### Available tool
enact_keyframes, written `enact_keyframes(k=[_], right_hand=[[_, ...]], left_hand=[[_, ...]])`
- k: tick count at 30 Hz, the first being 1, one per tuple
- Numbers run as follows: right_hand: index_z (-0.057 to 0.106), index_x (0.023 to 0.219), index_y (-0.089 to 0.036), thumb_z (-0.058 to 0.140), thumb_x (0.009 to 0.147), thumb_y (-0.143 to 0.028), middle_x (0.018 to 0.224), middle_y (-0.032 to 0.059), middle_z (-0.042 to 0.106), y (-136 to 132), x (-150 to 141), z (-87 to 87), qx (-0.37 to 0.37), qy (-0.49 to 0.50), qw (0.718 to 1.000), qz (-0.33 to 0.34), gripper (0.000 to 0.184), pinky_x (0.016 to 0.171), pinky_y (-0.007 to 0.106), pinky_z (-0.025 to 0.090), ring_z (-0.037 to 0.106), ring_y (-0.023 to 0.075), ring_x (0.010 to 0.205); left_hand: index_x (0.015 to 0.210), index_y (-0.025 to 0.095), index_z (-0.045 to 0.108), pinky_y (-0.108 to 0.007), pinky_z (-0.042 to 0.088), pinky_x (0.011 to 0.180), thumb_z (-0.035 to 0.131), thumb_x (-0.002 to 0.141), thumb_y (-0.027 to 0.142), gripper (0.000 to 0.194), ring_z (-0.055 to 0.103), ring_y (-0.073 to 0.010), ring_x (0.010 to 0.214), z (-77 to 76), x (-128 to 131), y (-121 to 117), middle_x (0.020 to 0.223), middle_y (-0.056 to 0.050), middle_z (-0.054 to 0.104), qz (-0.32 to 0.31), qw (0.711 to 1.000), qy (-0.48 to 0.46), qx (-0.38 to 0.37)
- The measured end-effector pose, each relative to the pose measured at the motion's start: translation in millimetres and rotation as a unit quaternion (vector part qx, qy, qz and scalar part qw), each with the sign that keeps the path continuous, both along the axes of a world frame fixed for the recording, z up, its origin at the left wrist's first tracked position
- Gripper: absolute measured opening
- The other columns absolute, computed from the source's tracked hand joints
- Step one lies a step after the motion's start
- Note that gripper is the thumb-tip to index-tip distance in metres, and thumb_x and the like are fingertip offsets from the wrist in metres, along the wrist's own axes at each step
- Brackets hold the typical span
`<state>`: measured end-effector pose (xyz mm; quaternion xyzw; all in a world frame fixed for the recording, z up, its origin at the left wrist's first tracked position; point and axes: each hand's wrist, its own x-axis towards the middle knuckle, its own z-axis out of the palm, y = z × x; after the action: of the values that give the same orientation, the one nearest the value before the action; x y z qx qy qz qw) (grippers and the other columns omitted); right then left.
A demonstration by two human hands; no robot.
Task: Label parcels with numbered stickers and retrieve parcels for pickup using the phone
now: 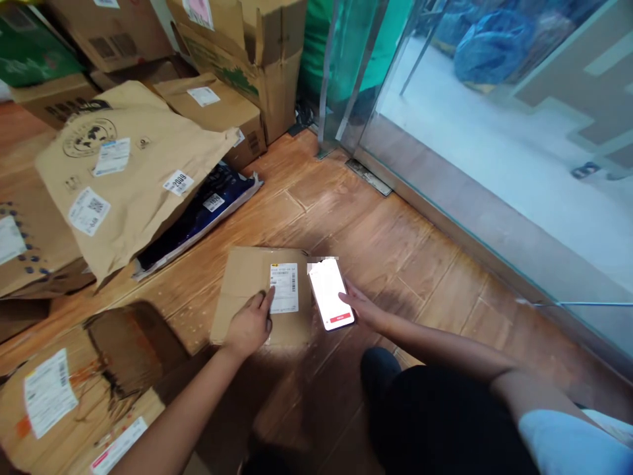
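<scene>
My right hand [363, 309] is wrapped round a smartphone [329, 290], thumb over the bright screen, which shows a red bar near its bottom edge. The phone is just right of a cardboard box [237, 277] on the floor. A white shipping label [283, 297] with a barcode is stuck to the top of this box. My left hand [251, 323] rests over the box and holds nothing. Its index finger is stretched out to the label's left edge, and the other fingers are partly curled.
A large paper mailer [133, 145] lies over a dark blue parcel [198, 214] at the left. More cardboard boxes [222, 112] are stacked behind, and a battered box [54, 356] stands at the lower left. A glass door [445, 165] runs along the right; my shoe [380, 366] is on the wooden floor.
</scene>
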<state>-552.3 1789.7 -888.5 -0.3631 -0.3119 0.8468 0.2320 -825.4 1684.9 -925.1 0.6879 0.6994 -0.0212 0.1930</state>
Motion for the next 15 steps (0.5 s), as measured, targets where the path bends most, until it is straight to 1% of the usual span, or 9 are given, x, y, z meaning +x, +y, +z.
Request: enact_keyframes(k=[5, 8, 11, 15], right_hand=[[0.047, 0.126, -0.027, 0.076, 0.071, -0.043, 0.119, 0.0078, 0.067, -2.8, 3.4, -3.7, 0.003, -0.020, 1.000, -0.018, 0.064, 0.084, 0.042, 0.056, 0.070, 0.0269, 0.096], [0.049, 0.125, -0.025, 0.077, 0.070, -0.042, 0.119, 0.0086, 0.067, -5.1, 3.6, -7.1, -0.003, -0.033, 0.999, -0.031, 0.065, 0.085, 0.042, 0.055, 0.069, 0.0270, 0.098], [0.049, 0.125, -0.024, 0.076, 0.071, -0.042, 0.116, 0.0092, 0.069, -7.0, 3.6, -10.2, -0.010, -0.028, 0.999, -0.025, 0.062, 0.081, 0.043, 0.056, 0.070, 0.0273, 0.094], [0.050, 0.123, -0.024, 0.076, 0.072, -0.041, 0.116, 0.0083, 0.069, -8.4, 3.2, -10.3, -0.008, -0.029, 0.999, -0.031, 0.059, 0.077, 0.038, 0.056, 0.070, 0.0244, 0.090]], left_hand=[[0.151, 0.013, 0.024, -0.035, 0.043, 0.099, 0.048, 0.080, 0.019, 0.075, 0.048, -0.0286, 0.120, 4.8, 1.0, -0.1, 0.134, -0.016, 0.048, -0.005, 1.000, 0.007, -0.005], [0.151, 0.014, 0.024, -0.034, 0.043, 0.099, 0.049, 0.080, 0.019, 0.076, 0.048, -0.0278, 0.120, 7.5, 1.7, -0.7, 0.134, -0.016, 0.048, -0.006, 1.000, 0.007, -0.012], [0.152, 0.015, 0.022, -0.032, 0.042, 0.099, 0.050, 0.080, 0.019, 0.077, 0.047, -0.0265, 0.120, 7.1, 1.7, -1.0, 0.135, -0.014, 0.047, -0.004, 1.000, 0.009, -0.013], [0.152, 0.015, 0.022, -0.032, 0.042, 0.099, 0.050, 0.080, 0.020, 0.078, 0.047, -0.0269, 0.120, 6.2, 1.9, -0.2, 0.136, -0.014, 0.047, -0.006, 1.000, 0.016, -0.015]])
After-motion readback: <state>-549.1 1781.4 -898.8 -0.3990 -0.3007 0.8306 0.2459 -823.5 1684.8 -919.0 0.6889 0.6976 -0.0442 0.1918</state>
